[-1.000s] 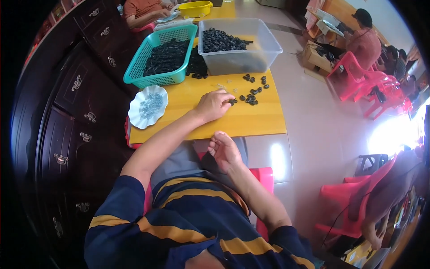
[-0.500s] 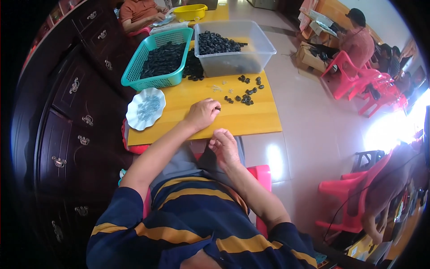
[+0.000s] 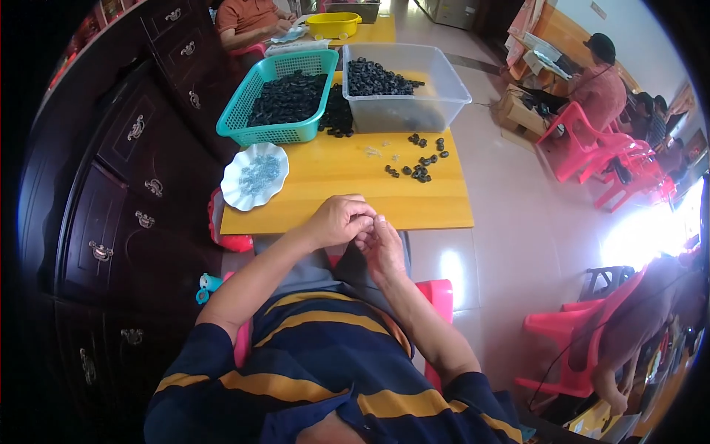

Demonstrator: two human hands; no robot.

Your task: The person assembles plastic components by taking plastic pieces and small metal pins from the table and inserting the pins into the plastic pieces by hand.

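In the head view, the left hand (image 3: 342, 220) and the right hand (image 3: 383, 250) meet at the fingertips by the near edge of the yellow desk (image 3: 325, 170), each grip with fingers curled in, though how far closed and on what I cannot tell. Beyond them, small black pieces (image 3: 421, 175) lie loose on the desk's right side, near a few clear bits (image 3: 373, 152). A white scalloped plate (image 3: 234, 194) sits left, below a green basket (image 3: 285, 134) and a translucent tub (image 3: 403, 117), both holding black pieces.
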